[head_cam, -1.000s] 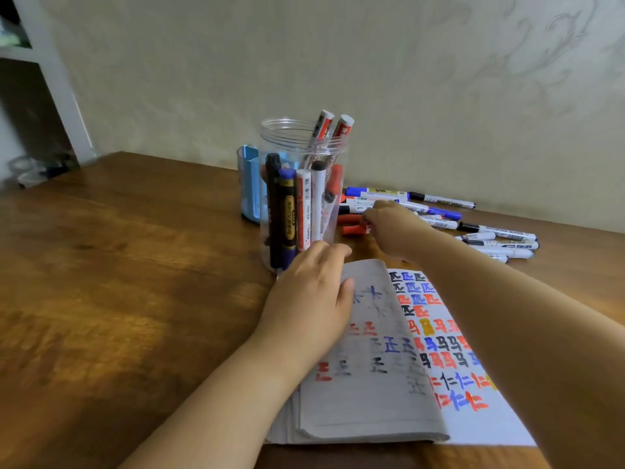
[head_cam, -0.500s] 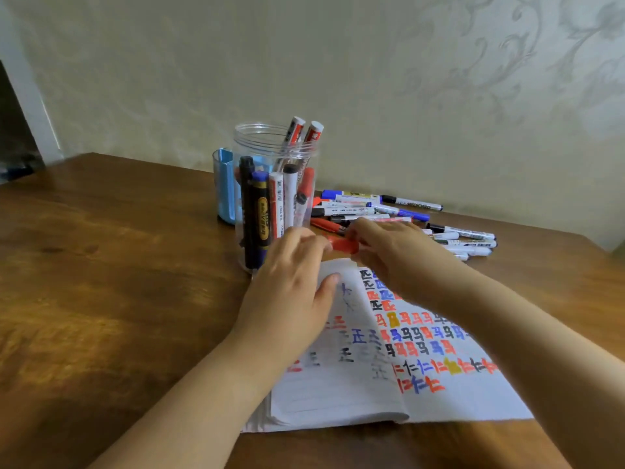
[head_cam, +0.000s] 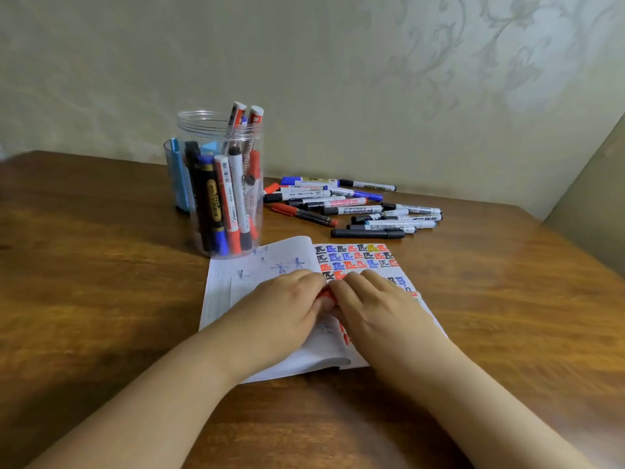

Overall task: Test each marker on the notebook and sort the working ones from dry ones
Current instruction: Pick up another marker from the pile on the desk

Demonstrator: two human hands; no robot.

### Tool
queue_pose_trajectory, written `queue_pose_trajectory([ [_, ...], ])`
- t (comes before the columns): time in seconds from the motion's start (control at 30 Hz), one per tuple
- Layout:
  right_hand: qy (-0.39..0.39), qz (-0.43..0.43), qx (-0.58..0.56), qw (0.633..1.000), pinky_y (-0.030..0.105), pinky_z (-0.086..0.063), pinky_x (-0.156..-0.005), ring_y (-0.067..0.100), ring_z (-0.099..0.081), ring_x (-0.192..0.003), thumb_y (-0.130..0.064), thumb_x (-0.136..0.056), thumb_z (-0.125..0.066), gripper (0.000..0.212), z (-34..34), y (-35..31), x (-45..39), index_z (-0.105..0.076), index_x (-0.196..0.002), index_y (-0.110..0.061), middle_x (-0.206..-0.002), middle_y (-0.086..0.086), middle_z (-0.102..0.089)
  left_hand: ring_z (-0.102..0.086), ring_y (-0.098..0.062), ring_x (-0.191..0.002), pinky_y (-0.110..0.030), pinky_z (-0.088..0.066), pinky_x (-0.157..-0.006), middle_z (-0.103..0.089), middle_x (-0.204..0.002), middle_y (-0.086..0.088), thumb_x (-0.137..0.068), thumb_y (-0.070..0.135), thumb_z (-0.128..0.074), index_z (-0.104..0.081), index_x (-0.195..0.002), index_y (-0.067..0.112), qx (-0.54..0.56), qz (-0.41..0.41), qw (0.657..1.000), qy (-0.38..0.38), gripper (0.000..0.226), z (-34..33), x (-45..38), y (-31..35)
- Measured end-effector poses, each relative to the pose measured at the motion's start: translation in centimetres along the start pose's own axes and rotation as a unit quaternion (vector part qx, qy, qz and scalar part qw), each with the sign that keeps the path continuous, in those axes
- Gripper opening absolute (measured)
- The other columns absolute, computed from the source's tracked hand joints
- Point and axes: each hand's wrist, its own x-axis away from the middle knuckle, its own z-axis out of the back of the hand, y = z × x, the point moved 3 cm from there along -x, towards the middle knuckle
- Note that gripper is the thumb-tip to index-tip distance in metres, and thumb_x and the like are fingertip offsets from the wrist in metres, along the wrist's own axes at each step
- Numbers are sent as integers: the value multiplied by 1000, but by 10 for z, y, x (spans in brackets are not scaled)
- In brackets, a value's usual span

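1. The left hand (head_cam: pixel 287 306) and the right hand (head_cam: pixel 375 306) meet knuckle to knuckle over the open notebook (head_cam: pixel 257 265), fingers of both curled round a red marker (head_cam: pixel 326 294) held between them.
2. Only a short red stretch of that marker shows between the fingers; whether its cap is on cannot be told.
3. The notebook lies flat on the wooden counter (head_cam: pixel 101 282). Its left page carries faint blue star-like strokes, its right page rows of bold black, blue, red and one yellow test marks.
4. Just beyond the notebook's top left corner stands a clear plastic jar (head_cam: pixel 221 184) with markers upright in it: black, blue and white-bodied ones, two of them tilted with their ends above the rim.
5. A blue holder (head_cam: pixel 177 174) stands behind the jar, touching or nearly so.
6. To the right of the jar, near the wall, lies a loose pile of markers (head_cam: pixel 355 206), mostly white barrels with black, blue or red caps, plus a red one and an all-black one nearest the notebook.
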Motion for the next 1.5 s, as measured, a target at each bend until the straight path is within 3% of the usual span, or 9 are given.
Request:
queue_pose_trajectory([
  [0.17,5,-2,-52,999,28,-39,-44,20,-49,-55,-17,-82,-45,4,-5,-4,0,-49,-82,-15,-72,1,-52,-54,-16,-92,-30,-42,-77,-60,-106,1,-98,33,-33,-43,-96,22,-5,6,999,-52,14,0,0,-2],
  [0.43,-26,0,-91,995,36,-46,-41,23,-59,-54,-38,-94,-33,35,-2,4,7,-60,-92,-16,-70,0,-62,-51,-4,-76,-15,-38,-67,-54,-80,13,-95,38,-38,-43,-79,32,61,-9,995,-81,18,0,2,-4],
  [0.63,-92,-108,-120,983,32,-45,-80,19,-59,-105,-44,-98,-34,50,9,10,3,-26,-144,-27,-123,-3,-60,-51,0,-83,-8,-37,-66,-55,-93,16,-92,39,-46,-54,-100,27,83,40,996,-17,17,5,0,-8],
  [0.73,-111,-197,-196,954,30,-50,-74,14,-61,-85,-28,-98,-40,59,18,27,9,-8,-148,-25,-100,-3,-66,-46,8,-79,-2,-37,-62,-46,-91,23,-89,37,-52,-52,-102,31,83,53,995,31,14,13,0,-12],
  [0.87,-81,-275,-273,918,16,-49,-65,2,-63,-72,-30,-94,-53,54,43,47,18,-26,-140,-35,-89,-9,-72,-48,4,-87,-2,-39,-67,-48,-97,22,-87,30,-58,-55,-103,31,98,39,993,58,17,16,0,-9],
  [1.03,-32,-332,-513,791,22,-53,-61,13,-68,-69,-20,-89,-56,11,50,56,32,-61,-98,-24,-85,-2,-74,-45,11,-94,1,-35,-72,-48,-94,22,-79,29,-68,-64,-102,30,97,12,993,61,23,14,1,-4],
  [1.23,33,-358,-770,528,19,-52,-52,16,-60,-55,-7,-72,-58,24,20,56,51,-67,-93,-1,-73,20,-65,-48,9,-98,-3,-41,-76,-56,-92,24,-76,30,-70,-68,-100,30,118,11,991,54,25,9,2,-3],
  [1.33,43,-317,-763,562,19,-46,-46,14,-53,-52,-15,-71,-72,20,15,55,56,-62,-87,-9,-67,16,-60,-49,9,-97,-1,-39,-77,-58,-94,23,-76,29,-70,-68,-102,30,127,10,990,63,26,8,1,-3],
  [1.5,44,-380,-574,724,17,-31,-42,12,-37,-43,-46,-89,-52,35,10,53,58,-48,-81,-12,-49,3,-50,-47,9,-100,1,-36,-76,-60,-95,20,-78,28,-68,-68,-104,30,111,-3,992,59,26,3,1,-2],
])
